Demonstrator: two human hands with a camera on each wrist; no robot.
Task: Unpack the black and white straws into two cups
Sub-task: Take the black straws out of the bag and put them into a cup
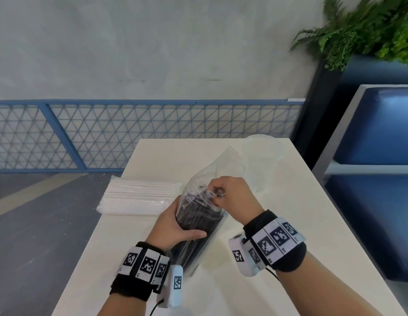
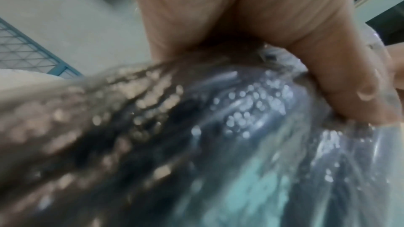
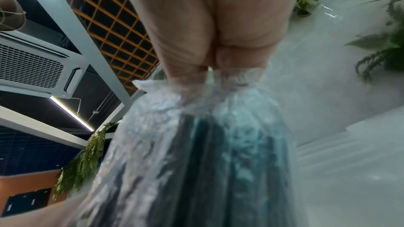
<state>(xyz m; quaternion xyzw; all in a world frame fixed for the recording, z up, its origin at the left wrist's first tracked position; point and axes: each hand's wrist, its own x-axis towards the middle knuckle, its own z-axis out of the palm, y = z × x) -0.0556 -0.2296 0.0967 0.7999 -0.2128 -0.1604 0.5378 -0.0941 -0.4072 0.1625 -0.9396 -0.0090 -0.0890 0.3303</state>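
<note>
A clear plastic bag of black straws [image 1: 198, 222] stands tilted over the middle of the white table [image 1: 278, 247]. My left hand [image 1: 175, 224] grips the bag round its middle, thumb across the front. My right hand [image 1: 223, 192] pinches the bunched plastic near the bag's top; in the right wrist view the fingers [image 3: 196, 54] squeeze the gathered film [image 3: 210, 92]. The left wrist view shows the black straws [image 2: 196, 135] blurred behind plastic under my thumb. A pack of white straws [image 1: 137, 198] lies flat at the table's left edge. Clear plastic cups [image 1: 263, 160] stand at the far right.
A blue mesh railing [image 1: 130, 133] runs behind the table by a grey wall. Blue padded seating [image 1: 376, 156] stands to the right, with a fern [image 1: 362, 30] above it. The table's near part lies under my forearms.
</note>
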